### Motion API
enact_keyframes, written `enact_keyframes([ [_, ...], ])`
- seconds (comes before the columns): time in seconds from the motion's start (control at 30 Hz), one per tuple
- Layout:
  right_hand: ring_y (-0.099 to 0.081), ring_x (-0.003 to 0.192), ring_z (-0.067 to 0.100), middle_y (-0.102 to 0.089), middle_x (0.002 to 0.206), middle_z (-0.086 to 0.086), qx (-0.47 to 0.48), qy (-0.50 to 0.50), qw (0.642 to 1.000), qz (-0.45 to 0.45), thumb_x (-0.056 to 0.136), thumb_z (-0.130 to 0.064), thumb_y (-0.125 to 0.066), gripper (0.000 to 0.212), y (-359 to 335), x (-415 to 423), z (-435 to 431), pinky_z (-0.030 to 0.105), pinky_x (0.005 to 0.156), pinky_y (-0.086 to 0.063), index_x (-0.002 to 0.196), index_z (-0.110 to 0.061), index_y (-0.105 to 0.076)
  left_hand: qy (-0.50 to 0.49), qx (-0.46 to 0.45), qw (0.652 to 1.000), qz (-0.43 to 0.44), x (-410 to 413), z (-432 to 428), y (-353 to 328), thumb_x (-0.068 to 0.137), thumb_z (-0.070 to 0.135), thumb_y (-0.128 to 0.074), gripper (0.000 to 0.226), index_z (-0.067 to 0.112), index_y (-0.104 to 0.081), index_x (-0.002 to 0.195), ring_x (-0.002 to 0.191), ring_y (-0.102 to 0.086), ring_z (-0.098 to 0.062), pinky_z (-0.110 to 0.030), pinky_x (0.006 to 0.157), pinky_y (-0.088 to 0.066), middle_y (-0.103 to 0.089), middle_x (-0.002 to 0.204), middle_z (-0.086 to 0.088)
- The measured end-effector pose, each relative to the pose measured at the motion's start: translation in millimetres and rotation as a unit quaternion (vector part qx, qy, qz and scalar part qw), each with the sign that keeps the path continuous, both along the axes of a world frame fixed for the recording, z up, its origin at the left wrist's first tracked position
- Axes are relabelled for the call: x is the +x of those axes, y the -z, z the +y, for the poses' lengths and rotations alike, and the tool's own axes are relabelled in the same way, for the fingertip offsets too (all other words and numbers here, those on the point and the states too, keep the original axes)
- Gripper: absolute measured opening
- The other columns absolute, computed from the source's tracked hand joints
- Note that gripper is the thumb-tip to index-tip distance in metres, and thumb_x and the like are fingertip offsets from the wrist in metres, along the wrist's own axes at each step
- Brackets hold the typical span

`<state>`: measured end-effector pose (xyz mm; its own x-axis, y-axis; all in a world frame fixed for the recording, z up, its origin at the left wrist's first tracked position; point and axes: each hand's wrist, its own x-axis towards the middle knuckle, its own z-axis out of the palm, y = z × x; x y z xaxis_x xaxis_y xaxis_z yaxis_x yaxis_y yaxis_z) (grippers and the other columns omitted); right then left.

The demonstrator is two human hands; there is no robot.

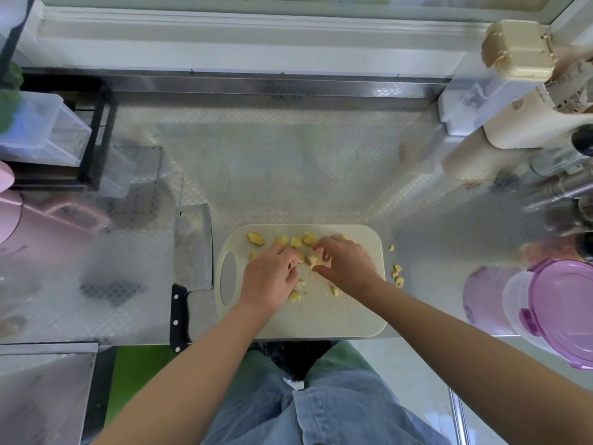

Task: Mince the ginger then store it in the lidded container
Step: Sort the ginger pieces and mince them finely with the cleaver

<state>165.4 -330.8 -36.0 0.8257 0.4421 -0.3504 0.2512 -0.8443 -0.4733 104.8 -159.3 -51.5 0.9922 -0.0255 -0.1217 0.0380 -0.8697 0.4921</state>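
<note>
Ginger [296, 242]: coarse yellow chunks, not yet minced, scattered over the far half of the cutting board [321, 319], mostly from its 10 to 1 o'clock. A few stray bits [398, 275] lie off the board on the counter [288, 171], at the board's 3 o'clock.

Left hand [269, 279] rests over the pile with its fingers loosely curled on the chunks; cannot tell whether it grips one. Right hand [346, 264] pinches one chunk between thumb and curled fingers, near board centre.

Cleaver [194, 248] lies flat on the counter at the board's 9 o'clock, no hand on it. Lidded container [552, 309], purple lid on, stands at 3 o'clock of the view, well apart.

Step judged: gathering chunks into one heap before chopping. To do it well:
- Draw outliers inward to a compact, shallow mound at board centre.
- Fetch the strays.
- Keep the heap off the handle hole [228, 279].
- Clear both hands before lifting the cleaver.
</note>
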Motion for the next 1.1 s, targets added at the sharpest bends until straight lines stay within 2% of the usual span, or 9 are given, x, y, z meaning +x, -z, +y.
enact_keyframes([
  [0.13,-0.059,0.077,0.017,-0.064,0.085,-0.003,-0.005,-0.023,1.0,0.019,0.082,-0.022,-0.067,0.009,-1.8,-7.5,-16.8,0.028,0.068,-0.045,0.091,-0.02,-0.065,0.009,-0.018,1.0,-0.002,-21.8,6.6,6.2,0.082,0.022,-0.069,0.008,0.019,-0.067,0.089,0.069,-0.06,-0.015,-0.025,0.053,-0.042,-0.06,0.084,0.005],
  [0.27,-0.058,0.079,0.022,-0.059,0.084,-0.003,-0.035,-0.004,0.998,0.05,0.072,-0.024,-0.066,0.018,0.8,-23.8,-21.8,0.033,0.071,-0.048,0.089,-0.022,-0.059,0.007,-0.021,1.0,0.011,-41.2,10.6,10.3,0.075,0.026,-0.068,0.018,0.02,-0.066,0.092,0.07,-0.058,-0.012,-0.024,0.052,-0.041,-0.058,0.086,0.008],
  [0.33,-0.058,0.079,0.023,-0.058,0.085,-0.001,-0.042,-0.005,0.998,0.055,0.07,-0.018,-0.065,0.021,2.8,-32.1,-21.2,0.033,0.071,-0.049,0.09,-0.021,-0.059,0.005,-0.019,1.0,0.011,-47.3,11.2,11.5,0.073,0.023,-0.067,0.023,0.02,-0.066,0.096,0.076,-0.059,-0.013,-0.026,0.053,-0.044,-0.057,0.091,0.006],
  [0.43,-0.06,0.085,0.026,-0.06,0.092,0.004,-0.036,0.014,0.998,0.051,0.075,-0.004,-0.057,0.023,6.3,-36.9,-20.6,0.035,0.076,-0.05,0.092,-0.016,-0.063,-0.015,-0.015,1.0,0.008,-51.7,12.4,11.7,0.072,0.019,-0.069,0.029,0.017,-0.065,0.1,0.082,-0.058,-0.015,-0.026,0.055,-0.042,-0.059,0.095,0.002],
  [0.63,-0.06,0.088,0.028,-0.06,0.098,0.005,-0.059,0.019,0.997,0.037,0.084,-0.007,-0.055,0.017,6.7,-39.1,-21.6,0.033,0.077,-0.048,0.093,-0.016,-0.066,-0.037,-0.028,0.999,0.011,-51.3,10.1,11.0,0.077,0.015,-0.071,0.01,0.018,-0.067,0.086,0.074,-0.059,-0.017,-0.029,0.057,-0.047,-0.059,0.082,0.004],
  [0.77,-0.059,0.082,0.025,-0.058,0.089,0.002,-0.031,0.027,0.998,0.053,0.077,-0.003,-0.057,0.017,4.6,-38.8,-22.6,0.033,0.075,-0.049,0.082,-0.017,-0.064,-0.039,-0.028,0.999,0.0,-49.0,8.3,6.0,0.076,0.02,-0.072,0.011,0.018,-0.067,0.086,0.072,-0.051,-0.009,-0.025,0.057,-0.041,-0.059,0.083,0.006],
  [0.87,-0.057,0.069,0.013,-0.058,0.074,-0.008,0.011,0.058,0.995,0.078,0.073,-0.002,-0.059,0.021,3.9,-38.2,-26.0,0.025,0.069,-0.046,0.073,-0.023,-0.059,-0.017,-0.023,1.0,-0.009,-47.7,5.7,5.0,0.074,0.019,-0.073,0.013,0.019,-0.066,0.085,0.071,-0.05,-0.009,-0.024,0.054,-0.038,-0.057,0.083,0.007],
  [1.0,-0.054,0.063,-0.001,-0.06,0.07,-0.01,0.1,0.069,0.984,0.132,0.077,-0.005,-0.073,0.011,-0.7,-39.3,-19.7,0.011,0.062,-0.042,0.079,-0.013,-0.067,-0.03,-0.025,0.999,0.005,-51.5,10.9,9.2,0.075,0.02,-0.071,0.012,0.019,-0.065,0.086,0.073,-0.056,-0.012,-0.025,0.056,-0.043,-0.057,0.082,0.009],
  [1.1,-0.059,0.066,0.004,-0.065,0.073,-0.005,0.15,0.086,0.974,0.147,0.075,-0.008,-0.077,0.011,-0.1,-40.4,-1.1,0.016,0.067,-0.05,0.082,-0.012,-0.07,-0.044,-0.028,0.999,0.012,-55.6,17.7,9.1,0.077,0.021,-0.07,0.011,0.019,-0.064,0.086,0.072,-0.055,-0.011,-0.029,0.057,-0.049,-0.057,0.082,0.009],
])
